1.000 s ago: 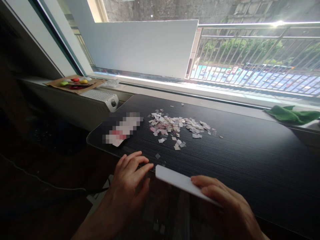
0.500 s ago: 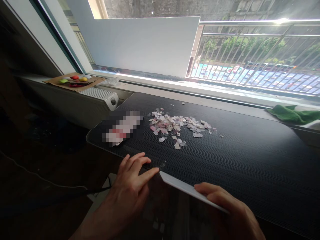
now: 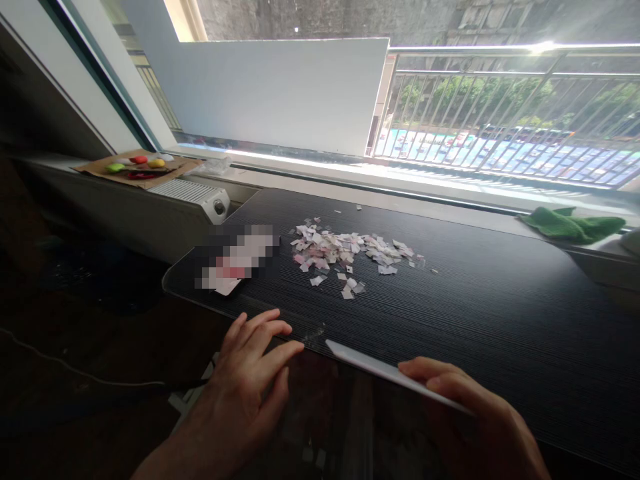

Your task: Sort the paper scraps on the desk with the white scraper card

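Note:
My right hand (image 3: 463,393) grips a thin, flat white strip (image 3: 373,365) with a slanted tip; what it is made of I cannot tell. The strip lies along the near edge of the black table (image 3: 480,307). To its left, my left hand (image 3: 255,373) is at the same edge, fingers apart and holding nothing, its index fingertip clear of the strip. A small smear of dust or bits (image 3: 315,331) shows on the table between the hand and the strip. Farther back lies a loose pile of small pale paper pieces (image 3: 325,247).
A blurred-out, pale and red oblong thing (image 3: 240,260) lies on the table's left. A green cloth (image 3: 570,225) rests by the right sill. Brown paper (image 3: 100,167) with several coloured items lies above the radiator (image 3: 195,197). A white cable (image 3: 85,373) runs at lower left.
My left hand has drawn left, away from the strip's tip. The strip and my right hand have shifted slightly right. The whole view has moved a little; the pile looks the same.

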`<state>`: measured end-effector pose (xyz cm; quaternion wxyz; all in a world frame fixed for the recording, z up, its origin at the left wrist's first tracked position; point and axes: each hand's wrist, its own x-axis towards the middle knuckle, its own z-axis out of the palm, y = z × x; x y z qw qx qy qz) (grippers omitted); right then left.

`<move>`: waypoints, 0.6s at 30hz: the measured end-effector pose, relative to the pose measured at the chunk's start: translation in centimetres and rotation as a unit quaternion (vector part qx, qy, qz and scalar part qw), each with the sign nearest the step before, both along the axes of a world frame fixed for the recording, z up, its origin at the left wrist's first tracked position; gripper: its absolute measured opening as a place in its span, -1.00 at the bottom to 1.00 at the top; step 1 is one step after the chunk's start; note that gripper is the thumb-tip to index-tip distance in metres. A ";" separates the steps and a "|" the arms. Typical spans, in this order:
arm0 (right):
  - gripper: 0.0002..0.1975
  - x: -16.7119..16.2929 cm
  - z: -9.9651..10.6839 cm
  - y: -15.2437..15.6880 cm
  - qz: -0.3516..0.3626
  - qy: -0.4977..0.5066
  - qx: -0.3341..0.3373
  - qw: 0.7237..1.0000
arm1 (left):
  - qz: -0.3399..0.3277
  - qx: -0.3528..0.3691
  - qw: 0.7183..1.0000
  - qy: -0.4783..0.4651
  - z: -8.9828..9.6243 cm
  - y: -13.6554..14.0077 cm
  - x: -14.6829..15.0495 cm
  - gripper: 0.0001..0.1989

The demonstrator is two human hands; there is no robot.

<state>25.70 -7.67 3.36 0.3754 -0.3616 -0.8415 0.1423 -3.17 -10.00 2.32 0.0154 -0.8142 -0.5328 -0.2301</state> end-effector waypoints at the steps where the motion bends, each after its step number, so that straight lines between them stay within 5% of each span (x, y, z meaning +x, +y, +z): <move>1: -0.86 0.3 0.0 0.5 -0.030 -0.008 0.028 0.999 | 0.006 0.009 1.000 -0.004 -0.1 0.3 -0.1 -0.65; 7: -0.81 0.9 -0.1 4.5 -0.210 -0.041 0.171 0.962 | 0.027 0.034 0.999 -0.028 -0.3 2.6 -0.2 -0.70; 18: -0.85 1.6 1.4 4.1 -0.208 -0.045 0.117 0.970 | 0.021 0.042 0.999 -0.020 -1.3 3.4 -0.4 -0.73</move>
